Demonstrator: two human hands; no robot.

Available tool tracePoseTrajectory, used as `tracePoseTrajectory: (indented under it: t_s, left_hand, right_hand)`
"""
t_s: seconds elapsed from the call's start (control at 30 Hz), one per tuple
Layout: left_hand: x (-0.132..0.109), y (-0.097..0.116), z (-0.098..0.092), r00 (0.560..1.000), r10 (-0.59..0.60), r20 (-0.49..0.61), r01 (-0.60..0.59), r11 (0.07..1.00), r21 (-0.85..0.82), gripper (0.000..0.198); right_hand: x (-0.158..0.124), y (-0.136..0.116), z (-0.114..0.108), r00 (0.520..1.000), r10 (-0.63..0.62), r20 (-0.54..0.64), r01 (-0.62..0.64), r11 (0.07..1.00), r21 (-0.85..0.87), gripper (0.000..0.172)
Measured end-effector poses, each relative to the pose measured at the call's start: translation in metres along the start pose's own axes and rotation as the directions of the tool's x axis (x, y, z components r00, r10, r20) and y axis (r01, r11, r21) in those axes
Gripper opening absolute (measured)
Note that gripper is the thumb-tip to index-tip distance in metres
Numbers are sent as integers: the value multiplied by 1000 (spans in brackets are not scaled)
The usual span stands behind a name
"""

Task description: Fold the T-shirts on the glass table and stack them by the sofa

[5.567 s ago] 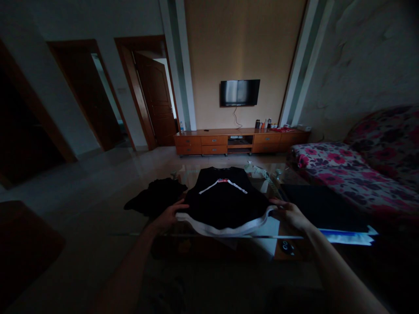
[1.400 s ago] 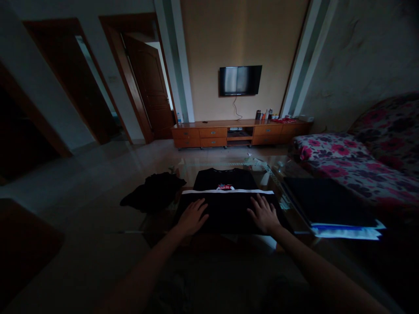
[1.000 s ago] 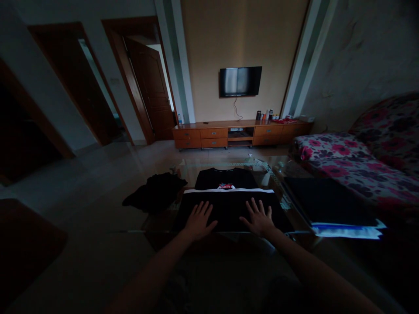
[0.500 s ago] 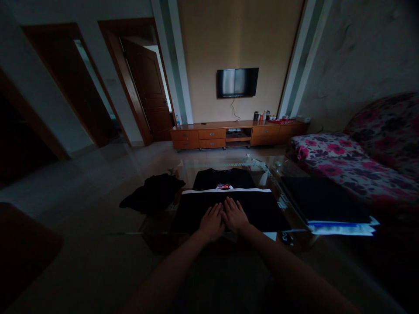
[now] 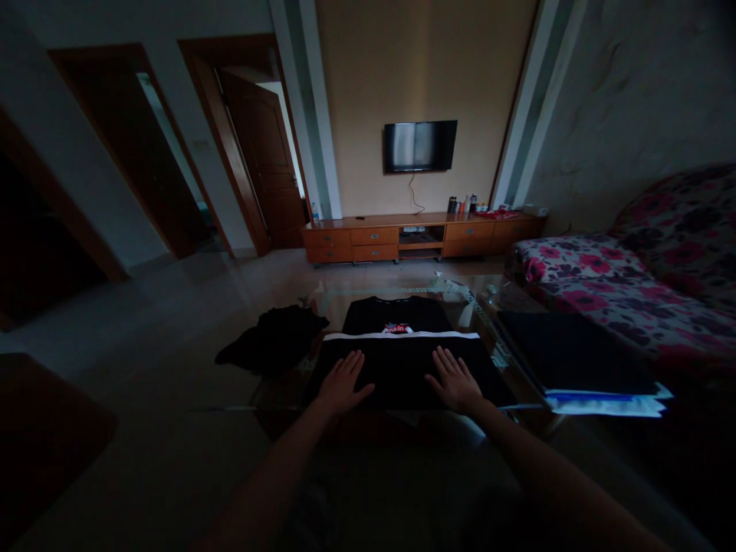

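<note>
A black T-shirt [image 5: 396, 313] with a red and white print lies on the glass table, its collar toward the far side. Across its nearer half is a flat black layer [image 5: 396, 372] with a white strip along its far edge; whether this is the shirt's own folded hem or another piece I cannot tell. My left hand [image 5: 343, 386] rests flat on the left part of this layer, fingers stretched out. On the right part lies my right hand [image 5: 454, 381], palm down with fingers extended. Neither hand grips anything.
A crumpled black garment [image 5: 273, 337] lies at the table's left. To the right sits a stack of folded dark cloth [image 5: 575, 353] with white and blue edges. Beyond the glass table [image 5: 339, 295] stand a wooden TV cabinet [image 5: 373, 241] and a flowered sofa [image 5: 621, 287].
My hands were close together at the middle of the black layer. They have slid apart over it, the left hand leftward and the right hand rightward.
</note>
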State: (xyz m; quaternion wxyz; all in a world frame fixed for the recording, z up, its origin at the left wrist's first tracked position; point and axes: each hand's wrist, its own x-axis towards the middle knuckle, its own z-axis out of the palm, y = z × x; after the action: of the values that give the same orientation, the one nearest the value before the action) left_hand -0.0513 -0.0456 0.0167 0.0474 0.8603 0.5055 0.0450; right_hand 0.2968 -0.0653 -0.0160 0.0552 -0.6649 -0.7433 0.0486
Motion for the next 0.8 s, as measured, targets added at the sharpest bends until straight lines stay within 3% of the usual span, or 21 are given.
tracePoseTrajectory:
  t_s: [0.13, 0.23, 0.33, 0.4, 0.5, 0.57, 0.7, 0.8]
  left_hand:
    - [-9, -31, -2, 989, -146, -18, 146, 989, 13, 88]
    - [-15, -58, -1, 977, -211, -19, 212, 977, 4, 88]
    - [-19, -76, 1, 974, -226, -32, 226, 974, 5, 88]
    - [-18, -77, 1, 965, -257, -40, 259, 966, 25, 87]
    - [-8, -60, -2, 944, -305, -129, 317, 944, 89, 78]
    - [4, -40, -4, 941, -271, -205, 297, 948, 110, 72]
    - [37, 9, 0, 980, -78, -185, 95, 992, 83, 67]
    - [60, 38, 9, 992, 19, -121, -11, 998, 66, 64]
  right_hand:
    - [-12, 66, 0, 995, 68, -74, -72, 996, -44, 79]
    - [-21, 100, -5, 994, 62, -85, -66, 997, -48, 74]
    - [-25, 112, -7, 996, 65, -66, -67, 997, -32, 73]
    - [-22, 107, -8, 987, 135, -82, -138, 990, -27, 76]
    - [-8, 81, -10, 946, 277, -169, -288, 957, -40, 84]
    - [8, 52, -15, 926, 289, -243, -308, 951, -43, 87]
    - [41, -32, -23, 982, 20, -189, -15, 1000, 27, 82]
    - [55, -92, -20, 965, -237, -109, 248, 963, 105, 80]
